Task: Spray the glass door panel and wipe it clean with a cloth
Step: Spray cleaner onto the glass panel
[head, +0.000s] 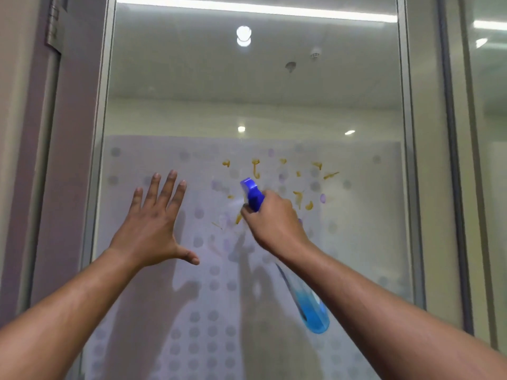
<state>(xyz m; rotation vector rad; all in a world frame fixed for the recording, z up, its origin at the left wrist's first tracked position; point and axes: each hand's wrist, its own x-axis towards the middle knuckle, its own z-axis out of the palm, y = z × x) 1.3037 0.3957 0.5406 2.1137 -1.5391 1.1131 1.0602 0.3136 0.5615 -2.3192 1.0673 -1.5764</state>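
Spraying is the step in hand; the right hand (274, 220) is closed around the neck of the bottle (310, 308), whose blue head points up and left at mid-frame while its body, part full of blue liquid, hangs down toward the lower right; a faint haze just left of the nozzle may be mist, though I cannot be sure; the left hand (153, 229) is spread wide and empty, left of centre, palm toward the glass (247, 91), and whether it touches the pane I cannot tell; yellow-brown smears (256, 168) are scattered over the dotted, frosted part of the glass, from centre to centre right, most of them above and right of the nozzle; the metal frame (408, 160) runs down the right side; no cloth is in view; to do this well, I judge the nozzle should be swung up and right so it faces the thickest smears squarely, held just off the pane so the spray spreads rather than runs; short squeezes over each cluster should wet them evenly; the open hand would do best kept clear of the wet patch, ready to fetch the cloth.
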